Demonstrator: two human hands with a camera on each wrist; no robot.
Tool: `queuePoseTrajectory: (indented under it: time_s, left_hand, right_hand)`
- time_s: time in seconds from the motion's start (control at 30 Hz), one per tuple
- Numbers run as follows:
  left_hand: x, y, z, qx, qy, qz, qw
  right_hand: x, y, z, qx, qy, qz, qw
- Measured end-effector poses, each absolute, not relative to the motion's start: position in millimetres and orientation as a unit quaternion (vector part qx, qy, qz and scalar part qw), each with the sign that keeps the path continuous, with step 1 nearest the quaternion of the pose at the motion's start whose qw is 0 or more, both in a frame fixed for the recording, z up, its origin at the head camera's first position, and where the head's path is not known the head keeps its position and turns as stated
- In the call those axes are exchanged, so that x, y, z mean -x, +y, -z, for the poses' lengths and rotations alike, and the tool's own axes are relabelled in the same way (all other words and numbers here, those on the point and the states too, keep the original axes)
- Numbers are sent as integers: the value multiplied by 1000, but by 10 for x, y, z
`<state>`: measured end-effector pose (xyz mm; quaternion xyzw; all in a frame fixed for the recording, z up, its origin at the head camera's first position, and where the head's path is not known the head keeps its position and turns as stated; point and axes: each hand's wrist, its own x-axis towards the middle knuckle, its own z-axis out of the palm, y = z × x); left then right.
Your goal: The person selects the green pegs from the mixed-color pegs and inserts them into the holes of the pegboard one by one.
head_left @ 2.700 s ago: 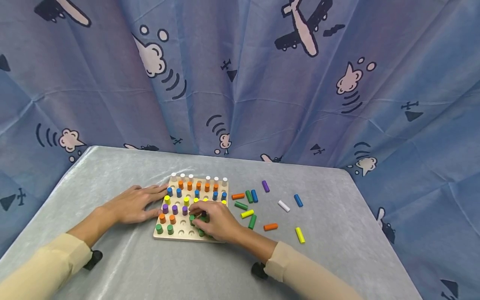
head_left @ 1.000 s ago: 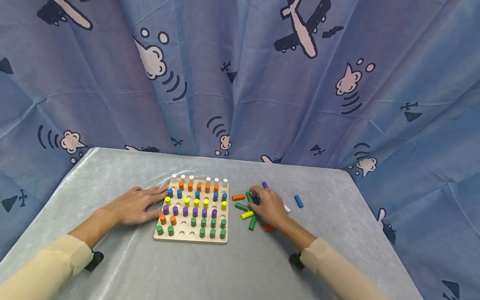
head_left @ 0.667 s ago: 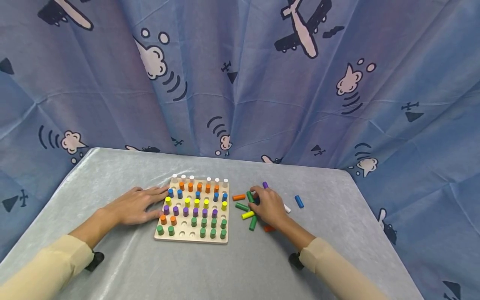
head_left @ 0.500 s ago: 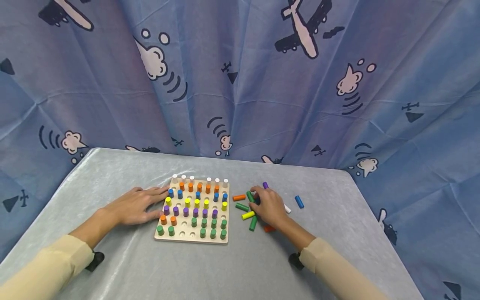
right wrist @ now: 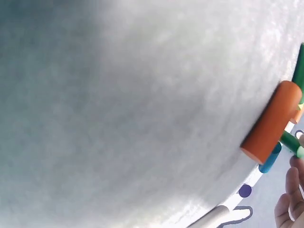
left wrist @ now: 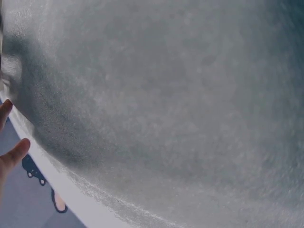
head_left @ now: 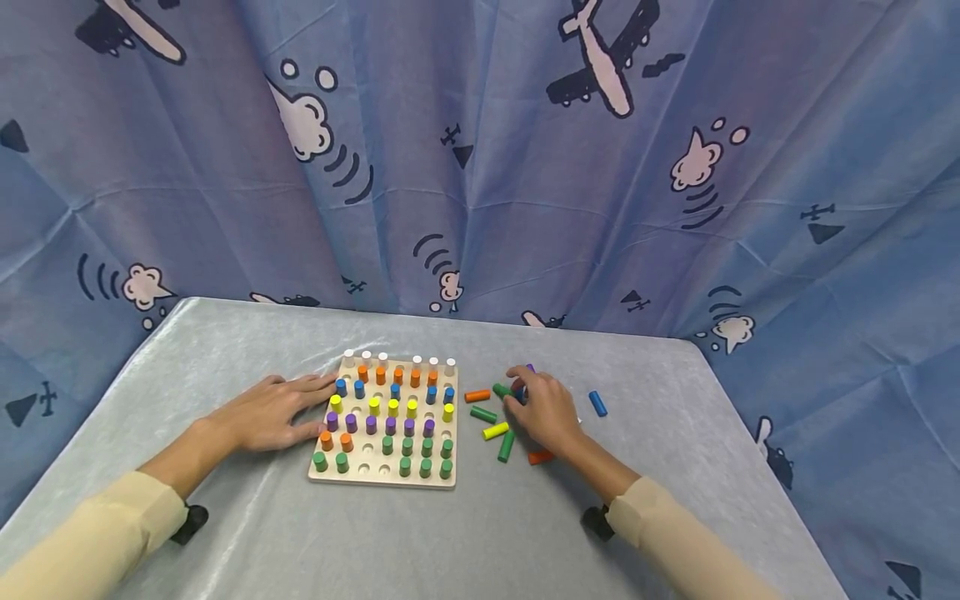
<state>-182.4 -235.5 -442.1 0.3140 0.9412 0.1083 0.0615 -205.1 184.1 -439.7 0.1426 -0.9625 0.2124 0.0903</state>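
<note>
My left hand (head_left: 273, 411) lies with fingers extended against the left edge of a wooden pegboard (head_left: 393, 481). Upright pegs fill most of the board's holes, in rows of white, orange, blue, yellow, purple and green. To the right of the board, my right hand (head_left: 547, 408) pinches a green peg (head_left: 501, 389) between thumb and fingers. The right wrist view has that green peg (right wrist: 289, 142) tilted at the fingertips. A blue peg (head_left: 521, 395) is partly covered by the right fingers. Only fingertips (left wrist: 19, 149) of the left hand show in the left wrist view.
Loose pegs lie around the right hand: an orange peg (head_left: 477, 396), a green peg (head_left: 483, 414), a yellow peg (head_left: 496, 431), another green peg (head_left: 506, 446), an orange peg (head_left: 540, 457) and a blue peg (head_left: 597, 403). Behind the grey-covered table (head_left: 675, 467) hangs a blue curtain (head_left: 510, 208).
The right hand went from the board to the loose pegs. Lately it has lifted slightly, and the green peg at its fingertips has tilted. The left hand stays put.
</note>
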Motion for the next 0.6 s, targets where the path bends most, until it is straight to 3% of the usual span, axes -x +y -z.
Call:
queuePoseTrajectory:
  time_s: [0.6]
  left_hand:
    - [1828, -2354, 4423, -313, 942, -108, 64]
  right_hand:
    - [2018, 1729, 4286, -187, -947, -226, 130]
